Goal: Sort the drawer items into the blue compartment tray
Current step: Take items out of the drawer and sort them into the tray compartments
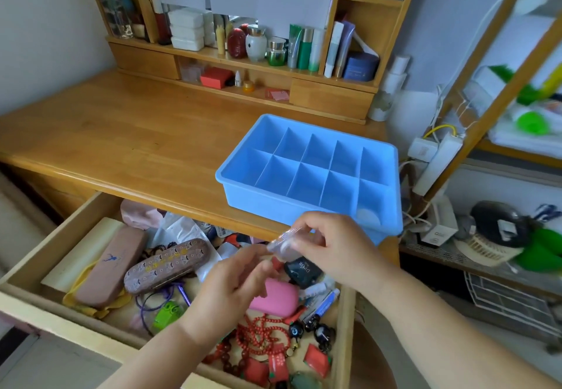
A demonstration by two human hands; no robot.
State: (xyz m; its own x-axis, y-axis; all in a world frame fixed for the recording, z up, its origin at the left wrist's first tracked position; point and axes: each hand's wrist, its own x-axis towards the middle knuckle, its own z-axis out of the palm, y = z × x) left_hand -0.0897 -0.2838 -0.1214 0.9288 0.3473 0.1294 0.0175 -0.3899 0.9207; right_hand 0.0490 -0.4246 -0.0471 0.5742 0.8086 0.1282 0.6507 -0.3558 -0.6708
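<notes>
The wooden desk (127,133) fills the view, with a hutch of shelves (243,53) along its back edge holding bottles, jars and white boxes. On the desktop near its right front corner sits the blue compartment tray (307,197), ten cells in two rows; all look bare except the near right one, where something pale and round shows dimly through the wall. Below the front edge the open drawer (27,270) is crowded: two long glasses cases (165,265) at its left, a pink pouch (278,297) in the middle, red bead strings (261,334) toward the near right corner.

Above the drawer, just in front of the tray, both hands meet on a small clear plastic packet (284,247). The right hand (328,245) pinches its upper end; the left hand (237,282) has fingers curled to its lower end.

The packet is slick and blurred, so it may well slip back into the clutter. Its contents are too unclear to name.
</notes>
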